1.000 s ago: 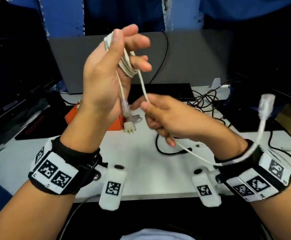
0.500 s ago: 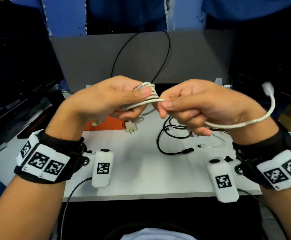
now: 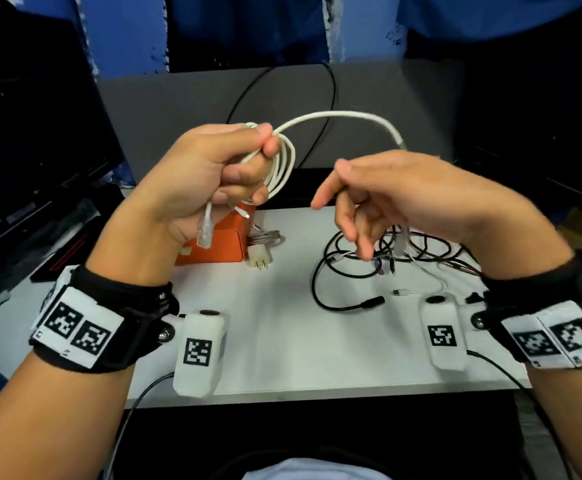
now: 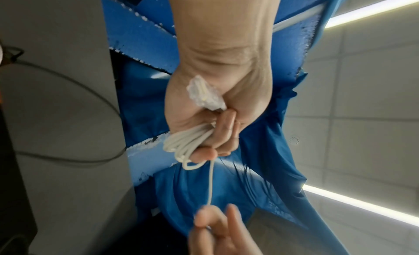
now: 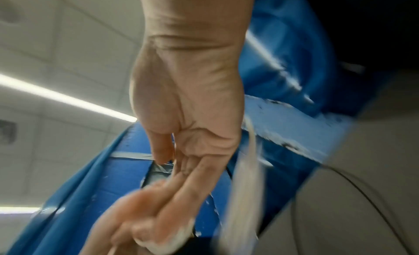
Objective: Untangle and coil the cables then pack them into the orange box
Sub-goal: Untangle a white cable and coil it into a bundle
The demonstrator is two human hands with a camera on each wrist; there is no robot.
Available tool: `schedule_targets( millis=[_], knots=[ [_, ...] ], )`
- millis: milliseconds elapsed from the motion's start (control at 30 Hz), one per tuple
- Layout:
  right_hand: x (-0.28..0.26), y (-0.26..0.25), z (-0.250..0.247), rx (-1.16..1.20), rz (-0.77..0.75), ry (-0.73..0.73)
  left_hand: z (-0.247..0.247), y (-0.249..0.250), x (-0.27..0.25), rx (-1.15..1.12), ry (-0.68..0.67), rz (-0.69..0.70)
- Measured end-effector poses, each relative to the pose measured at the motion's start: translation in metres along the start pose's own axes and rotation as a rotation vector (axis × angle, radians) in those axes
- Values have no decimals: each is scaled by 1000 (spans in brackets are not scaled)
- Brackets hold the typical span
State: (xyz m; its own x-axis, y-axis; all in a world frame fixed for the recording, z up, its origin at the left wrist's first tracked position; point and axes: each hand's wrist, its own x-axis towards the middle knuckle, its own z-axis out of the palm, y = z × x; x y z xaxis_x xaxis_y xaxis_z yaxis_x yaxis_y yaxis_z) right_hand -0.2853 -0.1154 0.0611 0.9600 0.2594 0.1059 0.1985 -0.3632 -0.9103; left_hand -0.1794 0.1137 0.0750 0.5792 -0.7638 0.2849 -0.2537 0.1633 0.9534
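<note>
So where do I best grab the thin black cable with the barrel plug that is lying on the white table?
Pinch the thin black cable on the short stretch just behind its barrel plug, coming from above on the near side. That end lies flat and alone on the bare white table. Its far part runs into the tangle of dark cables, where a clean grip looks harder.

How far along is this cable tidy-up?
Early on. Most of the white cable is looped in the left hand, but a free length arcs behind the right hand, whose fingers are loose. Left: the tangled black cables on the table, and packing everything into the orange box.
</note>
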Motion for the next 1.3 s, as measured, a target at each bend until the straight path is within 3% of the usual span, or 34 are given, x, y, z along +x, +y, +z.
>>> schedule_targets(
  millis=[67,167,233,333,433,567,700,767,867,1000,1133,1200,1300],
  knots=[
    [-12,-16,7,-192,-109,54,-4,-1,2,56,92,-38],
    [-17,-29,15,-507,-475,433,-3,-2,1,76,80,-70],
    [-7,-21,15,-763,-549,599,1,-3,0,54,12,-77],
    [13,2,18,-725,-387,538,8,-5,-2,-42,-100,-43],
    [25,15,35,-278,-370,470,18,-13,2,-202,-184,31],
    [31,14,65,49,-305,558,37,-30,10,-413,-199,121],
    [36,15,66,125,-280,627,43,-37,10,-475,-188,175],
    [35,15,59,69,-327,638,42,-33,8,-411,-193,160],
    [29,13,49,-230,-387,671,33,-23,6,-213,-148,103],
    [18,4,37,-662,-248,659,26,-8,0,104,-24,41],
    [16,0,37,-879,-180,547,38,-8,-1,552,142,26],
    [16,0,37,-840,-207,559,41,-15,3,467,128,62],
    [17,2,37,-531,-327,575,43,-21,7,111,83,78]
  ],
)
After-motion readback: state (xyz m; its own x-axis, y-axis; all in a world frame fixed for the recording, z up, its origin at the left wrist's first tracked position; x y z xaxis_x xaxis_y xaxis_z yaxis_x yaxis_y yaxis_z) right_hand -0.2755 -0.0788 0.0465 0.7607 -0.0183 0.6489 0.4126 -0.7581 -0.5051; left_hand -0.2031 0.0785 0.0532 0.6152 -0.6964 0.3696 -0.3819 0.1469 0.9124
